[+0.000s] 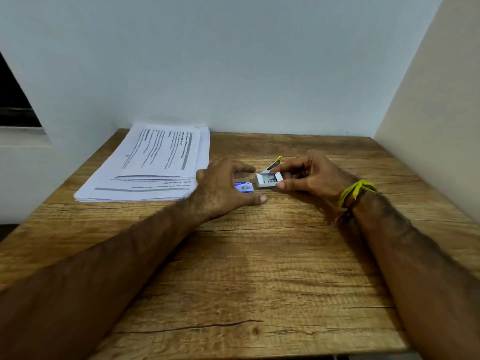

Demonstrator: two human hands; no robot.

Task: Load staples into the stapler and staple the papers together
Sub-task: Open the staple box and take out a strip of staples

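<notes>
My right hand (310,175) pinches the white inner tray of a staple box (268,179), with grey staples showing inside. Just left of it, the blue outer sleeve of the box (244,187) sits under the fingers of my left hand (223,189), which arches over it with fingertips on the table. A small stapler with a yellow and black tip (275,162) pokes out behind my right fingers, mostly hidden. A stack of printed papers (153,165) lies at the back left of the wooden table (246,268).
A white wall closes the back of the table and a cream panel stands along the right side. A yellow thread is tied around my right wrist (354,192). The table's left edge drops off beside the papers.
</notes>
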